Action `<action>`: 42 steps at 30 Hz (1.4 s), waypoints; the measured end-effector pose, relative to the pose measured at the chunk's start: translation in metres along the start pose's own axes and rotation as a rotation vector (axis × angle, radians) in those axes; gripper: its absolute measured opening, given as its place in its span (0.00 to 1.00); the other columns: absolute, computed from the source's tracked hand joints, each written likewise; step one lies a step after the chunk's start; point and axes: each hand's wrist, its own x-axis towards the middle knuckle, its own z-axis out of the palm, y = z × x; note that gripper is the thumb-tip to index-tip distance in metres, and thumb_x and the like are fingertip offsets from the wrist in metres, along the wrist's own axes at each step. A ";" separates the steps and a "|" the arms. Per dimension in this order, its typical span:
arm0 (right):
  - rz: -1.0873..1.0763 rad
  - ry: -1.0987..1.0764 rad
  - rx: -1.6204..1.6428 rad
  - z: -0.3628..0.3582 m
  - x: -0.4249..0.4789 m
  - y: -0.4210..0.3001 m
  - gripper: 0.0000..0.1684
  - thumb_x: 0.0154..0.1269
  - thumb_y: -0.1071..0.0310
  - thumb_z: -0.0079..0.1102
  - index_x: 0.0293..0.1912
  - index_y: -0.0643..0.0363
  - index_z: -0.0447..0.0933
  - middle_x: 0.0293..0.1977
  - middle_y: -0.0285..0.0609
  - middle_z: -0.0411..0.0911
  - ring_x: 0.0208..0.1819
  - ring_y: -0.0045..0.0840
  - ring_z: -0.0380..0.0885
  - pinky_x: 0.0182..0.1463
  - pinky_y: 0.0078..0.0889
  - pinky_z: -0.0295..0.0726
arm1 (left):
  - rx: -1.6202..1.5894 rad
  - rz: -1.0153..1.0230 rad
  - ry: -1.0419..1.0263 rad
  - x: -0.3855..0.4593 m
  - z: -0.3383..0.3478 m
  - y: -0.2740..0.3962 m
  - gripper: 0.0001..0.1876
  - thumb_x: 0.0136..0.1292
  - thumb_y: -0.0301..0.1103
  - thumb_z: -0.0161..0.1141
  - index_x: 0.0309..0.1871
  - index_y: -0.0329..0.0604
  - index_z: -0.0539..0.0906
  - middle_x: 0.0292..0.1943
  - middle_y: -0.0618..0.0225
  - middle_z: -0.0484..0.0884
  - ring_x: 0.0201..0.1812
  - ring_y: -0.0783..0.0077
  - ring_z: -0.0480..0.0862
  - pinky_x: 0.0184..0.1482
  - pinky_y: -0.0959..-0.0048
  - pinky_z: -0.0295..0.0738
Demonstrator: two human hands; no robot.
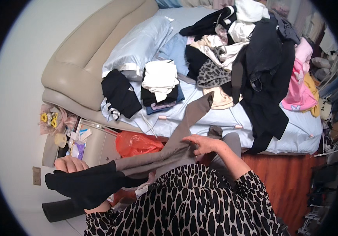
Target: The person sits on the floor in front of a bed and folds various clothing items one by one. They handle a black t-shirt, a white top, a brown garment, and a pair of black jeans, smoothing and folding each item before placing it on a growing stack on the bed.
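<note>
A pair of tights or leggings [163, 155], grey-brown in the legs and black at the top, stretches across my lap. My left hand [71, 164] is shut on the black top part, which hides most of its fingers. Against the grey cloth rests my right hand [205, 144], index finger stretched out and thumb lower down; whether it pinches the fabric cannot be told. One leg runs past that hand up to the bed's edge, its tip near a cream garment [220, 98]. A black band of cloth [58, 210] hangs below my left hand.
On the bed [301, 138] lie a folded black garment [121, 93], a folded stack topped with white [160, 76], and a heap of loose clothes [263, 53]. A red plastic bag [138, 144] sits beside the cluttered nightstand [99, 144].
</note>
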 end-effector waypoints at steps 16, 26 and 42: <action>0.114 0.749 0.063 -0.049 -0.097 0.002 0.10 0.69 0.70 0.63 0.47 0.63 0.80 0.41 0.44 0.80 0.44 0.32 0.78 0.49 0.34 0.77 | 0.040 0.051 0.338 -0.060 -0.033 -0.004 0.41 0.55 0.42 0.70 0.73 0.38 0.68 0.63 0.52 0.81 0.63 0.52 0.83 0.70 0.48 0.76; 0.337 1.158 -0.046 -0.059 -0.314 -0.107 0.08 0.67 0.73 0.65 0.33 0.68 0.80 0.23 0.32 0.76 0.29 0.13 0.71 0.33 0.22 0.69 | 0.019 -0.491 0.534 -0.024 -0.038 -0.095 0.25 0.60 0.26 0.59 0.62 0.28 0.78 0.54 0.52 0.86 0.55 0.56 0.87 0.62 0.60 0.81; 0.746 0.933 -0.335 0.019 -0.098 0.134 0.16 0.65 0.53 0.71 0.36 0.58 0.86 0.31 0.50 0.87 0.37 0.45 0.87 0.43 0.47 0.84 | 1.625 -0.490 0.017 -0.088 -0.209 -0.310 0.30 0.62 0.34 0.70 0.67 0.38 0.76 0.62 0.42 0.79 0.62 0.42 0.79 0.66 0.55 0.75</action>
